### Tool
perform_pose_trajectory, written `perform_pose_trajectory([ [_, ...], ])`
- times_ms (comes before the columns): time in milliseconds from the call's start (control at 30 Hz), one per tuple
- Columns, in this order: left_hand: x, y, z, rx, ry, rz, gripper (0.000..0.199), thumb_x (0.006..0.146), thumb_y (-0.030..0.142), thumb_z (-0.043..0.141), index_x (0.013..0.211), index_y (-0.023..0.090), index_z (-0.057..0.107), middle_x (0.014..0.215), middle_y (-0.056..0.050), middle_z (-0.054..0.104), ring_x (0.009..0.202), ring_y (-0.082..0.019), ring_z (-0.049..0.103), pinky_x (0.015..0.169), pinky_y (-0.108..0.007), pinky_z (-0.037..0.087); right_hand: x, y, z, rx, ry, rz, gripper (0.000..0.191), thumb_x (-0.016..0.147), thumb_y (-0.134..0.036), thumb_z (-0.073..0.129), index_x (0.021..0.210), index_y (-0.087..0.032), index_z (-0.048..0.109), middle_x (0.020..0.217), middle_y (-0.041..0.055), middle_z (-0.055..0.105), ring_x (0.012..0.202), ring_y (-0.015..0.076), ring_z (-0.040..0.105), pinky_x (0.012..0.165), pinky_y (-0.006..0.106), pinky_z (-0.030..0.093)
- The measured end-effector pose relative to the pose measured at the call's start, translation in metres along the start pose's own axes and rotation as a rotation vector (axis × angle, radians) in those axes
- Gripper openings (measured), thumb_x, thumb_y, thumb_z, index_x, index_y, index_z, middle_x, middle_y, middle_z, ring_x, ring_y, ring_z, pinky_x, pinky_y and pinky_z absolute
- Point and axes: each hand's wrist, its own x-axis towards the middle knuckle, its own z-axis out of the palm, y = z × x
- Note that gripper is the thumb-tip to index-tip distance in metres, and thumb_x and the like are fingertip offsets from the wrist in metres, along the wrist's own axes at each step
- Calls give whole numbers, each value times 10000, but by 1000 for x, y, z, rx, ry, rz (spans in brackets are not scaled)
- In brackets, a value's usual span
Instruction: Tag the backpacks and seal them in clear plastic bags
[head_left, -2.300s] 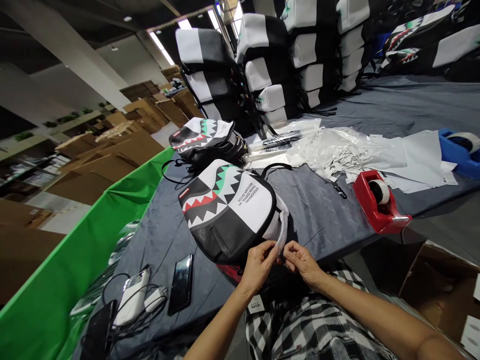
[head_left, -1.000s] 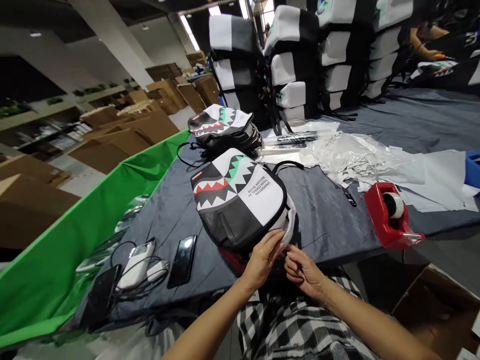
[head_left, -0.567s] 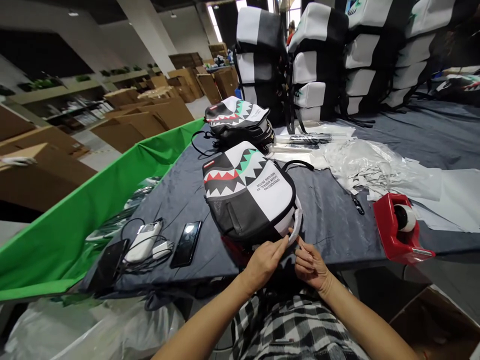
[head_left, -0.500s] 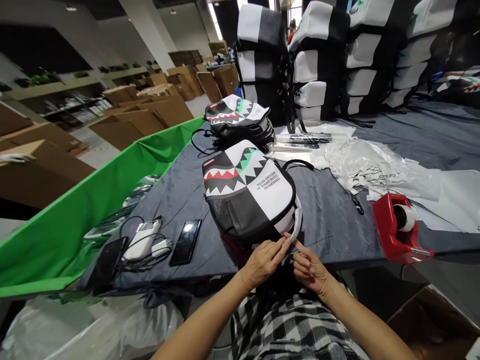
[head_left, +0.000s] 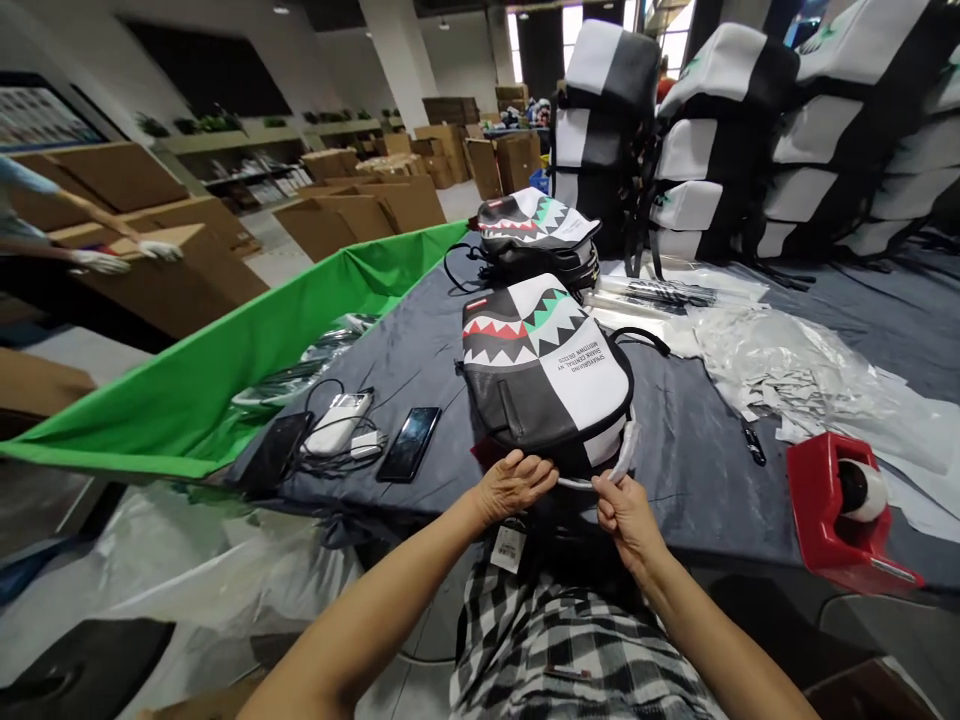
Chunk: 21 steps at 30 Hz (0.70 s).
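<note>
A black and white backpack [head_left: 525, 400] with a shark-mouth print lies on the table in front of me. At its near edge a carry handle [head_left: 624, 455], wrapped in whitish film, loops out towards me. My right hand [head_left: 624, 508] is closed, thumb and fingers pinching the wrapped handle near its right bend. My left hand [head_left: 519, 487] has its fingers curled at the handle's left end, against the bag's near edge; its fingertips are partly hidden. Below my left hand hangs a white label tag [head_left: 508, 547].
A second shark-print backpack [head_left: 536, 230] lies behind, with stacked backpacks [head_left: 607, 140] farther back. A red tape dispenser [head_left: 832, 520], plastic bags [head_left: 787, 350] and a marker [head_left: 753, 443] are right. A phone [head_left: 409, 443] and white power bank [head_left: 337, 422] are left. A gloved co-worker's hands [head_left: 127, 255] touch cardboard.
My hands have parted: the left moved left along the handle, while the right now pinches it. The label tag has come into view. The camera turned left, bringing a co-worker into view.
</note>
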Motion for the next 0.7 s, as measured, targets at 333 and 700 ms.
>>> perform_pose_trajectory([
  [333,-6,64,-50,-997,273,-1198,220,937,364,607,1066,204,687,1010,-61,720,954,-204,671,869,-338,532,0,-27,-59,-175,98,-141,819,542,-540,893,1173,-156,540,721,25,731,584,167,678,498,224,519],
  [700,86,57,-26,-2145,849,-2305,281,824,44,665,619,157,509,542,7,558,495,-137,572,545,-273,510,47,-36,-23,205,-85,-85,489,583,-389,921,704,-219,479,551,-110,474,496,65,499,505,190,512],
])
